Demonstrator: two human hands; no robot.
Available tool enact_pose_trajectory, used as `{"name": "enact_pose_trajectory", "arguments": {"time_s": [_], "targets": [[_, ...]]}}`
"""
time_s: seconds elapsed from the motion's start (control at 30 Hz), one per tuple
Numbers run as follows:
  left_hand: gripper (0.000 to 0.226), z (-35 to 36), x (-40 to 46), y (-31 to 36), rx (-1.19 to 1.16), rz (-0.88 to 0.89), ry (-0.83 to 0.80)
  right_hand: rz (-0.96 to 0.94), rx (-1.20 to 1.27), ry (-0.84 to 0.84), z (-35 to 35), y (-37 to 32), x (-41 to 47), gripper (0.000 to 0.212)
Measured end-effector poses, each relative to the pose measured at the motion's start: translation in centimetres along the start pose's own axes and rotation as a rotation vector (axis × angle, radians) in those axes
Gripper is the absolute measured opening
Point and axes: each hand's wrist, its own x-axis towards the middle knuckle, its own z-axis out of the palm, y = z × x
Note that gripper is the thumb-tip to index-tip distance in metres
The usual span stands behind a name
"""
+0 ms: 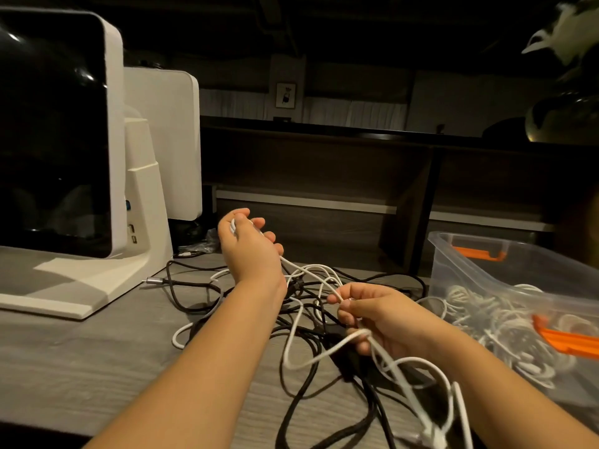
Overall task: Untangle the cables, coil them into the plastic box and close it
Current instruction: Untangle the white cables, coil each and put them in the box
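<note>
**A:** A grey wood-grain table [81, 361] carries the whole job. At far left stands a white monitor [58, 131] on its stand; at right, a clear plastic box [486, 270] with orange latches, open, no lid on it.

**B:** And the box — anything inside?

**A:** Coiled white cables [505, 322] already lie in it, so part of the work looks done. The rest sits between the box and the monitor: a tangle of black cables [311, 322] spread on the table, with a white cable [301, 348] looped through and over it.

**B:** The hands?

**A:** The left hand [249, 247] is raised above the tangle, fingers curled round the white cable near its end; the line runs down from the fist. The right hand [379, 319] hangs lower, just beside the box, fingers pinching the same white cable with loops hanging beneath.

**B:** How far along, then?

**A:** Roughly midway, by my reading — the white cable is being worked free, not yet coiled. The black ones lie untouched and knotted. All of that has yet to go in, and the box has yet to be closed; I cannot pick out its lid with certainty.
</note>
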Motion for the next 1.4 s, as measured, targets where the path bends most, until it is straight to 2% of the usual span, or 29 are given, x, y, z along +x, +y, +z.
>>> {"name": "enact_pose_trajectory", "arguments": {"time_s": [0.1, 0.2, 0.3, 0.43, 0.47, 0.57, 0.6, 0.67, 0.83, 0.97, 1.07, 1.13, 1.27, 1.33, 1.4], "targets": [[0.024, 0.1, 0.0, 0.0, 0.104, 0.184, -0.049, 0.001, -0.011, 0.049, -0.3, -0.4, -0.2, 0.016], [0.024, 0.2, -0.2, -0.2, 0.199, 0.328, -0.136, -0.004, -0.133, 0.053, -0.5, -0.5, -0.3, 0.017], [0.023, 0.0, -0.1, -0.1, 0.228, 0.366, -0.141, -0.003, -0.23, -0.034, -0.4, -0.3, -0.5, 0.018], [0.022, -0.3, 0.6, 0.1, 0.205, 0.338, -0.058, -0.011, -0.042, -0.078, 0.0, -0.3, -0.6, 0.028], [0.022, -0.3, 0.6, 0.1, 0.207, 0.334, -0.05, -0.062, -0.11, -0.029, 0.0, -0.3, -0.6, 0.031], [0.019, -0.3, 0.6, -0.2, 0.264, 0.373, -0.095, -0.209, -0.531, 0.172, 0.1, -0.1, -0.3, 0.042], [0.018, -0.3, 0.6, -0.3, 0.3, 0.392, -0.124, -0.224, -0.632, 0.196, 0.1, -0.1, -0.3, 0.041], [0.022, -0.2, 0.6, -0.4, 0.36, 0.403, -0.177, -0.257, -0.682, 0.18, 0.3, -0.1, -0.7, 0.029], [0.036, -0.2, 0.4, -0.6, 0.513, 0.209, -0.314, -0.377, -0.706, 0.019, 0.6, -0.3, -1.2, 0.018], [0.039, -0.1, -0.4, -0.6, 0.67, -0.024, -0.589, -0.44, -0.593, -0.033, 0.6, 0.0, -1.2, 0.014], [0.045, -0.2, -1.1, -0.2, 0.801, -0.294, -0.811, -0.536, -0.464, 0.071, 0.2, 0.0, -1.0, 0.018], [0.053, -0.4, -1.6, 0.0, 0.893, -0.469, -0.887, -0.594, -0.419, 0.194, -0.2, -0.1, -0.6, 0.015], [0.065, -0.7, -2.0, 0.3, 0.768, -0.787, -1.089, -0.636, -0.375, 0.339, -0.5, 0.2, 0.2, 0.008], [0.059, -0.8, -2.1, 0.3, 0.765, -0.765, -1.171, -0.64, -0.347, 0.358, -0.8, 0.3, 0.3, 0.01], [0.045, -0.8, -2.0, 0.0, 0.833, -0.642, -1.217, -0.63, -0.305, 0.352, -1.0, 0.2, 0.2, 0.012]]}}
